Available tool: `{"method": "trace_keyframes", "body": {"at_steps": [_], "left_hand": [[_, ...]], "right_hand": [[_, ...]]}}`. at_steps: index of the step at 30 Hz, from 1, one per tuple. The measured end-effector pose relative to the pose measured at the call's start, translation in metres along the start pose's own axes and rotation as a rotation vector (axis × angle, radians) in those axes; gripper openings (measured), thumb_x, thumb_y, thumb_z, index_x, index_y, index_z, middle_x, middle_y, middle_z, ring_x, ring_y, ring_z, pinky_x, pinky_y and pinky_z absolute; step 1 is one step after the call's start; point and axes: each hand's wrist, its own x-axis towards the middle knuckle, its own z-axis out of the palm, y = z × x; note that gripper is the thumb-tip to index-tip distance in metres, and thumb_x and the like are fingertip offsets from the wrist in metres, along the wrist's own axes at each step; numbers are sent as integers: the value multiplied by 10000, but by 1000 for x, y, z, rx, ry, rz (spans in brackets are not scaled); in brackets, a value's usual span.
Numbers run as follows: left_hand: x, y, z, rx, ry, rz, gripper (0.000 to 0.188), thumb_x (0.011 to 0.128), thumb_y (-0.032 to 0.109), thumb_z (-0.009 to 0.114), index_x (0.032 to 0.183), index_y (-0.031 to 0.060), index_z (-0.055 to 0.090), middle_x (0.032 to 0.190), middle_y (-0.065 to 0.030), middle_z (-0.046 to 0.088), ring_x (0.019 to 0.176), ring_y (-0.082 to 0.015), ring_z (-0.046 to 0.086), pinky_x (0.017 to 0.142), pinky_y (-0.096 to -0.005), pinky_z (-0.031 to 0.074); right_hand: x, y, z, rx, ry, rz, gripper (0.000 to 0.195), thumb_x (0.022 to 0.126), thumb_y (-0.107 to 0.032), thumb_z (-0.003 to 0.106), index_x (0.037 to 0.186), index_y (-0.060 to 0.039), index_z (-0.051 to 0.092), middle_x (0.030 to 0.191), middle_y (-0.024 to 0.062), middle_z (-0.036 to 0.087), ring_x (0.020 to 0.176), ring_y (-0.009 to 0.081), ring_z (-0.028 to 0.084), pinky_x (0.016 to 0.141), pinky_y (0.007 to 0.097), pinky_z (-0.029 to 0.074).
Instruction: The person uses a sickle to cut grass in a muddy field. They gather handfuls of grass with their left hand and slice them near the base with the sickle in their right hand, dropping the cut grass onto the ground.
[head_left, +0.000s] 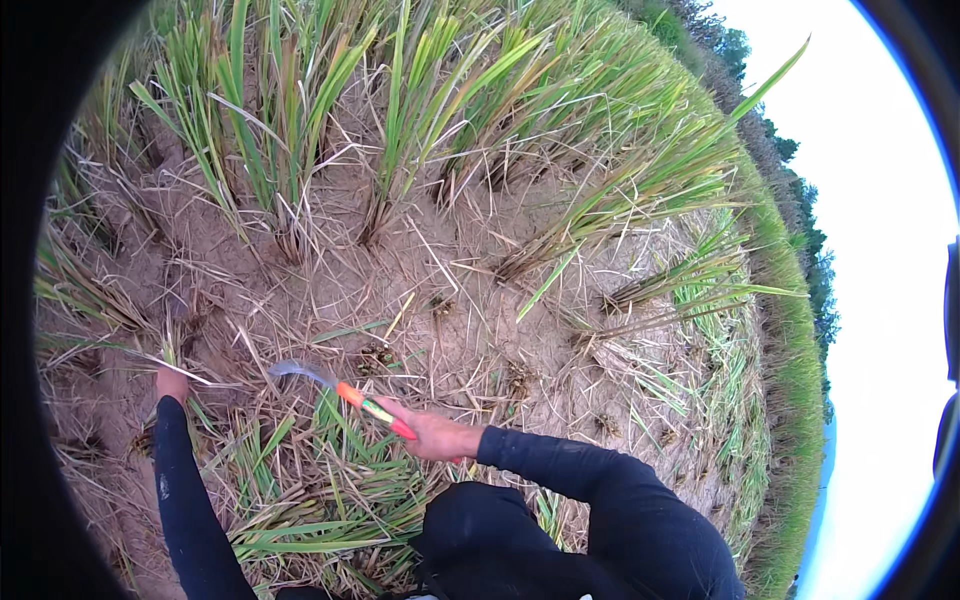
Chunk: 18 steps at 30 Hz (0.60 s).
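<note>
My right hand (439, 435) is closed around the red and orange handle of a sickle (349, 396). Its curved metal blade points left, above straw and muddy soil. At the left, my left hand (172, 382) reaches down among dry stalks and leaves; its fingers are largely hidden, so whether it grips any of them does not show. Cut green and brown stalks (330, 487) lie in a heap between my two arms. Short cut stubble (375, 358) stands in the mud just above the sickle.
Standing clumps of rice-like plants (382, 180) rise across the top and right. More cut stalks (739, 450) lie in a strip at the right, beside a band of uncut crop (799, 450). My dark-clothed knee (480, 517) is at the bottom.
</note>
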Motion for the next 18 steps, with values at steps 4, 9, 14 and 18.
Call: {"method": "trace_keyframes", "body": {"at_steps": [4,9,14,18], "left_hand": [[-189,72,38,20,-113,87,365,850,272,602,1013,-51,553,901,-286,609,883,-448,577,771,-472,449],[-256,54,46,134,-5,67,414,869,239,575,1122,-68,459,850,-279,608,784,-459,576,702,-471,449],[-256,58,52,189,-64,26,397,874,267,575,1120,-19,454,828,-278,601,777,-450,575,683,-484,441],[-248,60,54,219,-153,-5,496,877,279,569,1226,-28,399,865,-282,605,816,-456,575,712,-501,440]], "right_hand": [[-124,48,-16,-109,162,302,897,754,-13,498,1456,-250,-8,850,248,613,737,379,622,691,461,495],[-65,4,-55,-408,71,208,859,767,-12,513,1457,-204,38,775,220,611,712,384,608,609,468,458],[-55,-12,-63,-434,43,181,868,747,-10,522,1458,-193,58,776,219,612,721,377,616,608,458,465],[-58,-10,-71,-424,43,142,890,720,-14,542,1457,-182,73,821,226,625,753,390,619,629,461,475]]}}
